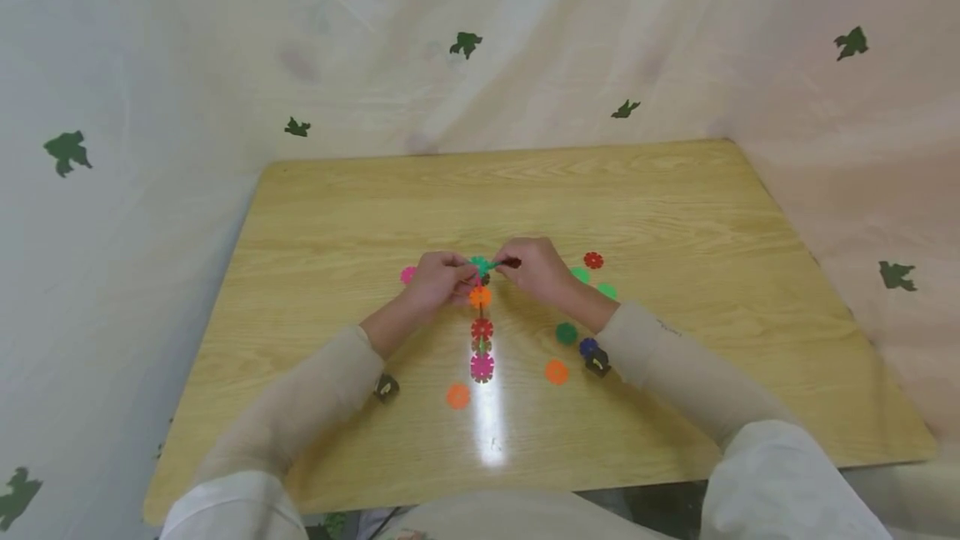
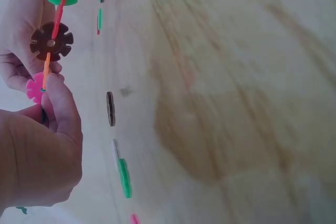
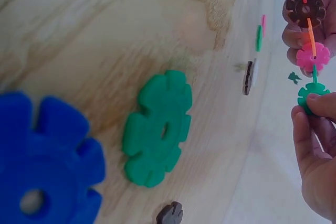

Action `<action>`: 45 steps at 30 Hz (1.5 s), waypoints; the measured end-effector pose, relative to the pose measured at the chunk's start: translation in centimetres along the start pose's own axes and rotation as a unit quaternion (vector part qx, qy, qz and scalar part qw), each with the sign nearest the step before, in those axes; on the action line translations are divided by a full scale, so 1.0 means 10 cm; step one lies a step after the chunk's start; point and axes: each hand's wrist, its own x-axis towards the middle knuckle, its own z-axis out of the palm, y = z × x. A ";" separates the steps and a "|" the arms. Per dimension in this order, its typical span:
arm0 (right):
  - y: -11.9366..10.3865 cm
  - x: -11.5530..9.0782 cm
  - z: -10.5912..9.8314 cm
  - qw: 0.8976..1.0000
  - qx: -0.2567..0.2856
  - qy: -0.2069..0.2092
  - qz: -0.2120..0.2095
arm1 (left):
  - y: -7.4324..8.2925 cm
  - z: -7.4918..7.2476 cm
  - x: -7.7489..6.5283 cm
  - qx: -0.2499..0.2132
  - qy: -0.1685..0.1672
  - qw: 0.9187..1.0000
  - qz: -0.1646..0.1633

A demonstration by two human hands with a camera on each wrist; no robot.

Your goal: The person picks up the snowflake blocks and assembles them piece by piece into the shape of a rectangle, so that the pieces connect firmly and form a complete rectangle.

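Note:
A chain of notched plastic interlocking discs hangs between my hands and runs toward me, with an orange disc, a red disc and a magenta disc in it. My left hand grips its upper end, near the pink disc. A green disc slots in above that one. From the other side my right hand pinches another green disc at the chain's end. Whether those two green discs are joined cannot be told. The left thumb hides part of this end in the left wrist view.
Loose discs lie on the wooden table: pink at left, red, light green, dark green and blue at right, orange in front. Cloth walls border the table.

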 end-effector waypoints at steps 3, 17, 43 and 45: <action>0.00 0.00 0.00 1.000 0.011 0.004 -0.002 | 0.00 0.01 -0.01 -0.004 0.005 1.000 -0.004; -0.02 -0.03 -0.09 0.997 -0.005 -0.052 0.050 | 0.05 0.01 0.00 -0.030 0.020 0.999 -0.027; 0.40 -0.67 -0.67 0.959 -0.155 -0.186 0.144 | 0.04 -0.16 0.04 -0.103 0.030 0.994 -0.017; 0.40 -0.69 -0.68 0.956 -0.161 -0.204 0.134 | 0.04 -0.16 0.05 -0.110 0.031 0.993 -0.019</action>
